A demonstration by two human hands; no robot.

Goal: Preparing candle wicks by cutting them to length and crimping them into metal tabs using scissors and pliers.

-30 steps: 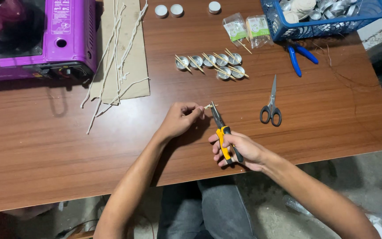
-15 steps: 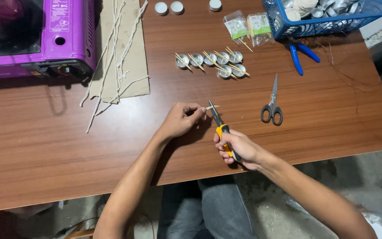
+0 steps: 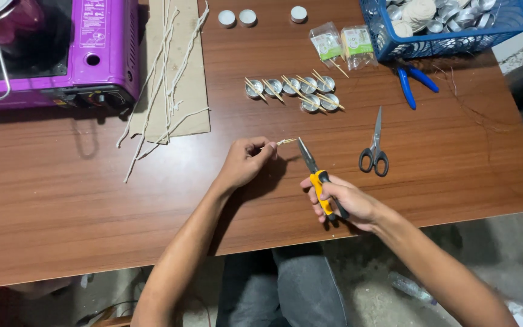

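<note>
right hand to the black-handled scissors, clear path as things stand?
Probably yes, once freed. The right hand is shut on yellow-handled pliers, so it is occupied. The black-handled scissors lie just beyond it on bare table, nothing between them.

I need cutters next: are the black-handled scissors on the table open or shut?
Shut. The scissors lie flat on the table, blades together in one thin line, finger loops side by side.
</note>
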